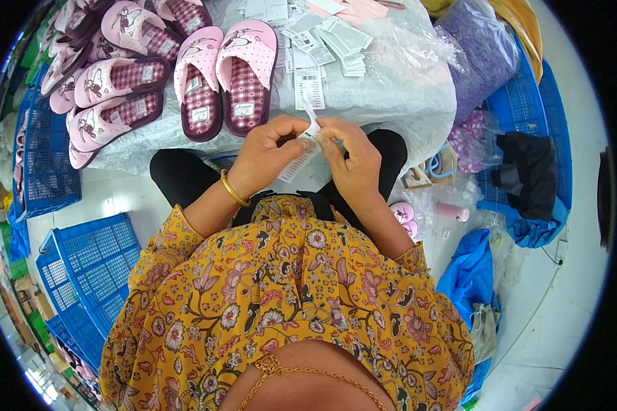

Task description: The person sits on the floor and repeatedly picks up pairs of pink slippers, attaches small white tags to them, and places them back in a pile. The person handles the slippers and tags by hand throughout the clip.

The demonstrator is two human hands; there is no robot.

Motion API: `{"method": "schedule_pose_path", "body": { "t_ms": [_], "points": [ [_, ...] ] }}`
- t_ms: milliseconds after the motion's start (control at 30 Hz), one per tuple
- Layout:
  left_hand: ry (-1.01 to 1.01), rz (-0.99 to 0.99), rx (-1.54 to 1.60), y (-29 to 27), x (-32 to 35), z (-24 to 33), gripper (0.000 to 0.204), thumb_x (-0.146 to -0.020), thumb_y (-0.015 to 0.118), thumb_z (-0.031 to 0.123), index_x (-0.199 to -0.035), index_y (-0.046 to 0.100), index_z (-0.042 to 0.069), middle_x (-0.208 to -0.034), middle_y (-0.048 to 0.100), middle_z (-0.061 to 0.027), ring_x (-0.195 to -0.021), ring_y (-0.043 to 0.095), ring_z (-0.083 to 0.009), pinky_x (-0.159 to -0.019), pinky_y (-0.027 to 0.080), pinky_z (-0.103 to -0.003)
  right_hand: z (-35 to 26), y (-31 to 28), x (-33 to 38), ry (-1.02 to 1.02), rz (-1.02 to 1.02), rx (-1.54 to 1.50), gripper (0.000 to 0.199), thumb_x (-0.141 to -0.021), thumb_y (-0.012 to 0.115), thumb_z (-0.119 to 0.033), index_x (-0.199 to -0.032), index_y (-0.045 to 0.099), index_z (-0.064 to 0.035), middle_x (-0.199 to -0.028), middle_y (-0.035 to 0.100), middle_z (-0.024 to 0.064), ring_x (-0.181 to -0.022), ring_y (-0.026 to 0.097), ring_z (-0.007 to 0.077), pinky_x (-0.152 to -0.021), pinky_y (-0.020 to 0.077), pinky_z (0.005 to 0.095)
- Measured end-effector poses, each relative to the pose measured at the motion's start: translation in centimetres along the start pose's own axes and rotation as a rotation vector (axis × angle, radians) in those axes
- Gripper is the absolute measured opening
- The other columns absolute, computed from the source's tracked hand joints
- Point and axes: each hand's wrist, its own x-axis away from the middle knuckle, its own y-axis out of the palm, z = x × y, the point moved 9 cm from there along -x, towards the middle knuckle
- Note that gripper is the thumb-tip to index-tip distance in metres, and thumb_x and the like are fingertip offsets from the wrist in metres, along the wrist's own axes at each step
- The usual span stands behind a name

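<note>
Between my two hands, just in front of the table's near edge, is a white printed label (299, 163) with a narrow white strip rising from its top. My left hand (271, 152) pinches the label from the left, thumb on its face. From the other side, the fingers of my right hand (350, 155) are closed on its upper right edge. A pair of pink slippers (243, 82) with checked plum insoles lies on the table to the left of my hands. Beyond my hands, several loose white tags (336, 41) are scattered, one long one reaching toward my fingers.
More pink slippers (120, 116) are heaped at the table's left. Plastic sheeting (404, 89) covers the table. Blue crates (96, 264) stand on the left floor, another blue crate (555, 123) at right with dark cloth (526, 168). A pink cylinder (452, 211) lies on the floor.
</note>
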Motion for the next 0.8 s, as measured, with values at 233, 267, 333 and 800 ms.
{"method": "schedule_pose_path", "body": {
  "t_ms": [233, 267, 333, 800],
  "points": [
    [0.044, 0.021, 0.024, 0.5, 0.4, 0.8, 0.02, -0.091, 0.065, 0.007, -0.11, 0.064, 0.002, -0.095, 0.063, 0.0022, -0.084, 0.054, -0.0038, -0.074, 0.045, -0.02, 0.1, -0.2, 0.8, 0.061, 0.036, -0.047, 0.013, -0.088, 0.067, -0.004, -0.101, 0.065, -0.004, -0.092, 0.069, 0.0111, -0.076, 0.067, 0.0226, -0.07, 0.0519, 0.0302],
    [0.049, 0.039, 0.008, 0.3, 0.4, 0.8, 0.019, -0.092, 0.064, 0.007, -0.11, 0.064, 0.002, -0.095, 0.063, 0.0023, -0.083, 0.054, -0.0039, -0.073, 0.045, -0.019, 0.6, -0.3, 0.8, 0.118, 0.046, -0.084, 0.012, -0.089, 0.066, -0.005, -0.101, 0.065, -0.0034, -0.091, 0.068, 0.0095, -0.076, 0.065, 0.0189, -0.069, 0.0514, 0.0285],
    [0.028, 0.083, -0.006, -0.5, 0.3, 0.8, 0.018, -0.092, 0.064, 0.009, -0.11, 0.065, 0.002, -0.094, 0.063, 0.0023, -0.083, 0.054, -0.0041, -0.072, 0.044, -0.019, 1.5, -0.4, 0.7, 0.234, 0.064, -0.158, 0.011, -0.091, 0.066, -0.005, -0.102, 0.064, -0.0021, -0.089, 0.068, 0.0062, -0.074, 0.063, 0.0114, -0.068, 0.0503, 0.0253],
    [-0.167, -0.078, -0.061, -0.9, -0.5, 0.0, 0.021, -0.095, 0.065, 0.019, -0.102, 0.067, 0.0, -0.087, 0.066, 0.0016, -0.074, 0.057, -0.0037, -0.065, 0.046, -0.021, 5.0, 0.8, 1.5, 0.543, 0.093, -0.567, 0.01, -0.091, 0.067, -0.004, -0.099, 0.063, 0.0007, -0.088, 0.066, 0.0017, -0.075, 0.058, 0.0033, -0.067, 0.0472, 0.0186]
  ]
}}
